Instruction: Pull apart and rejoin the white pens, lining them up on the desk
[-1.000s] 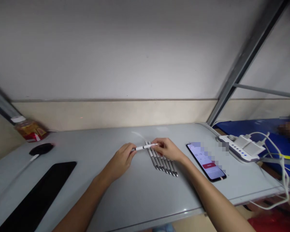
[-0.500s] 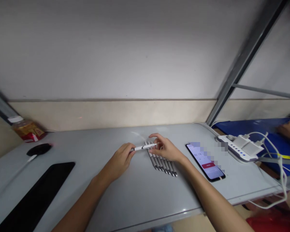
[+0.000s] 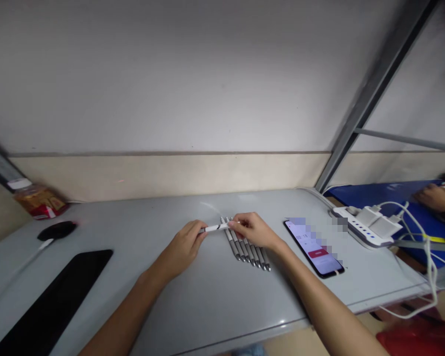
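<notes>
A white and grey pen (image 3: 216,227) is held level above the grey desk, stretched between my two hands. My left hand (image 3: 187,242) is closed around its grey end. At the other end, the fingers and thumb of my right hand (image 3: 251,228) pinch the pen and cover its end. Under and beside my right hand lies a row of several similar pens (image 3: 249,252), side by side on the desk, with their grey ends toward me. My right hand hides part of that row.
Right of the pens lies a lit phone (image 3: 311,247), then a power strip (image 3: 363,227) with plugged-in chargers and white cables. At left are a black mat (image 3: 55,301), a black mouse (image 3: 57,231) and a bottle (image 3: 39,200). Another person's hand (image 3: 437,198) shows at far right.
My right hand's fingers, spread and curved around the pen's end before, have closed onto it. My left hand keeps its hold.
</notes>
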`<action>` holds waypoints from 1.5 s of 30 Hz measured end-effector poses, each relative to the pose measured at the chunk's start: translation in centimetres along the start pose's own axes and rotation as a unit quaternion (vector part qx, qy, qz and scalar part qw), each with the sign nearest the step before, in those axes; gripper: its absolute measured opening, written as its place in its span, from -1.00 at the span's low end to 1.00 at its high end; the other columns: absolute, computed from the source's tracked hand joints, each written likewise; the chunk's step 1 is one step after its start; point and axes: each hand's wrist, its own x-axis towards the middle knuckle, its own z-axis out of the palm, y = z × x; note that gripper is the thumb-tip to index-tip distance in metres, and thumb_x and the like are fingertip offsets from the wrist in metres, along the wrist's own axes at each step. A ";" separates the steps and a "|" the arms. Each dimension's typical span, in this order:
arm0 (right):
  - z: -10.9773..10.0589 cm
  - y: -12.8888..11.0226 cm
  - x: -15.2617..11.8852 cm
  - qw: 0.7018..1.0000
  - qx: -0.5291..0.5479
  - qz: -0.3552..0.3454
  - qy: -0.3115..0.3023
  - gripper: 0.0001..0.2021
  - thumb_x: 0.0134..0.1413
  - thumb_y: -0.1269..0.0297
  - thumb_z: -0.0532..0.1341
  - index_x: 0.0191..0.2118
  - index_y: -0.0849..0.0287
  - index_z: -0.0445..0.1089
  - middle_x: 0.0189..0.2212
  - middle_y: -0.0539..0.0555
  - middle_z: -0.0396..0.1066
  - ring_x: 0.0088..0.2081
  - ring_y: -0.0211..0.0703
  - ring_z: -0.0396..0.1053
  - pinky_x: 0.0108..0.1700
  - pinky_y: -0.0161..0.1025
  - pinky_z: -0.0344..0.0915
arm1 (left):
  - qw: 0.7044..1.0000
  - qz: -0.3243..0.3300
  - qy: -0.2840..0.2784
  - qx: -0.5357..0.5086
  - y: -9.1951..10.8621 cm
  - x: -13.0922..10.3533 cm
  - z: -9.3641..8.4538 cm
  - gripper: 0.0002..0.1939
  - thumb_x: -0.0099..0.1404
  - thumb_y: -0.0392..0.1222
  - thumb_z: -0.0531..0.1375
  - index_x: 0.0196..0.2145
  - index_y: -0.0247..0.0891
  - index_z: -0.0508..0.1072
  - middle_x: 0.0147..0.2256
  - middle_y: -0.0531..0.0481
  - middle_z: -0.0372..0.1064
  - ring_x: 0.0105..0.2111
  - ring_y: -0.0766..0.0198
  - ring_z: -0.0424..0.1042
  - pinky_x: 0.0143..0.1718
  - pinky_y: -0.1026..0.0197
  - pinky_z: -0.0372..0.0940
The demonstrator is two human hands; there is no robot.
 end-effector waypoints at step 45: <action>0.4 -1.3 0.9 0.828 0.541 0.082 0.122 -0.77 0.15 0.07 0.17 -0.19 0.11 0.30 -0.46 -0.02 0.25 -0.48 -0.29 0.23 -0.43 -0.33 0.23 | 1.000 0.015 0.025 -0.003 0.2 -0.3 -0.6 -0.65 0.44 -0.11 -0.11 -0.05 -0.21 0.41 -0.12 -0.06 0.44 -0.11 0.20 0.39 -0.02 0.09 0.28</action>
